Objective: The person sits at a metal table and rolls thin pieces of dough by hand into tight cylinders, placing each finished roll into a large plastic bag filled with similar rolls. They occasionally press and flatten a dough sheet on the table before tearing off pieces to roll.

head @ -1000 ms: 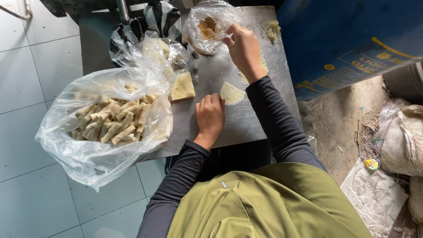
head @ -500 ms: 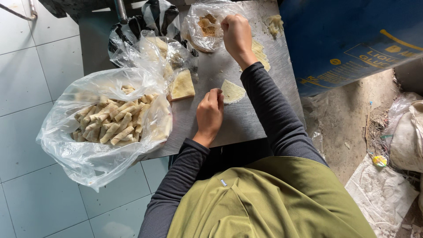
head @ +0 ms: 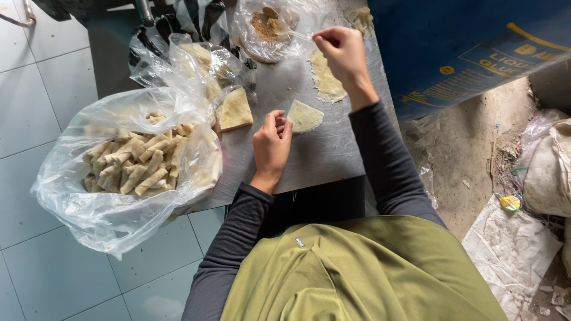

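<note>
Pastry work is shown in the single head view, on a grey metal table (head: 309, 160) in the middle of the frame. A small folded wrapper (head: 304, 116) lies at centre, and its left corner is pinned under the fingertips of the left hand (head: 272, 145), which is pressed flat rather than closed around anything. The right hand (head: 343, 54), upper centre, is closed in a pinch; something thin seems to be held between its fingers, perhaps a spoon handle, though this cannot be made out for sure. Just left of it a bag of brown filling (head: 269, 24) stands open. A flat round sheet (head: 326, 80) lies below the right hand.

At left, a clear bag of finished rolls (head: 140, 163) takes up the table edge, with a stack of square wrappers (head: 234, 110) beside it.

The step in hand is judged to be filling: the wrapper is held ready, and filling would need to be brought from the bag down onto it.
</note>
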{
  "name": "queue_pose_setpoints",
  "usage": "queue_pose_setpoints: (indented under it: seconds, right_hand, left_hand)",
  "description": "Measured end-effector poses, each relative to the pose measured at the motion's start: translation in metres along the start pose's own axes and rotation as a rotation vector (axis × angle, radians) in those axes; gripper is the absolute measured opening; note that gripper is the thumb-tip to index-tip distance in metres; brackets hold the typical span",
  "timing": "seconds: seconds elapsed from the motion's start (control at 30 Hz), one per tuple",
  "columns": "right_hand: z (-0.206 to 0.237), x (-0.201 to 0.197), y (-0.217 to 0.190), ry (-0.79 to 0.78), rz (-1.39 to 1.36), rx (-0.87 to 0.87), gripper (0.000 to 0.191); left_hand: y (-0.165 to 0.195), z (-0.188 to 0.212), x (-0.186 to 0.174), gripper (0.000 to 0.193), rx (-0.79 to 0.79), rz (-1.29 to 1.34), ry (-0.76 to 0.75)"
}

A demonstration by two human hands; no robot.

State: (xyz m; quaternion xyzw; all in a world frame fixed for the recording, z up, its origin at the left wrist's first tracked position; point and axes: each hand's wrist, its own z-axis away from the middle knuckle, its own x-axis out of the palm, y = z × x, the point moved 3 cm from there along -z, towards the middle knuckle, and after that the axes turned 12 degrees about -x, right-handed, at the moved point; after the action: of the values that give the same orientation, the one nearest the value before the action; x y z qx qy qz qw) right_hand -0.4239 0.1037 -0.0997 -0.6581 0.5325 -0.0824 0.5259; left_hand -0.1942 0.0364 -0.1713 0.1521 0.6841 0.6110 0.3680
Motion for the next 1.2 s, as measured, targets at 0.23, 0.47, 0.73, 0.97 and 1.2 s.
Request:
queue_pose_setpoints:
  seconds: [0.23,0.47,0.73,0.97,1.2]
  right_hand:
    - [0.104,-0.045,0.011,-0.128,-0.157,0.178,0.011]
    - [0.166,-0.050,0.016,-0.114,0.022,-0.010,0.009]
    - [0.171,-0.052,-0.001,-0.158,0.584,-0.683,0.023]
    - [0.174,-0.066,-0.003,-0.178,0.847,-1.078,0.029]
    - [0.165,-0.081,-0.005,-0.093,0.761,-0.957,0.024]
  left_hand:
    - [-0.003,0.002,0.005,0.026,0.025,0.000,0.003]
    - [-0.003,0.003,0.009,0.026,0.020,0.031,0.001]
    - [0.000,0.004,0.010,0.027,0.010,0.044,-0.008]
    - [-0.002,0.004,0.012,0.026,0.031,0.046,-0.007]
    - [0.002,0.006,0.013,0.022,0.116,0.006,-0.005]
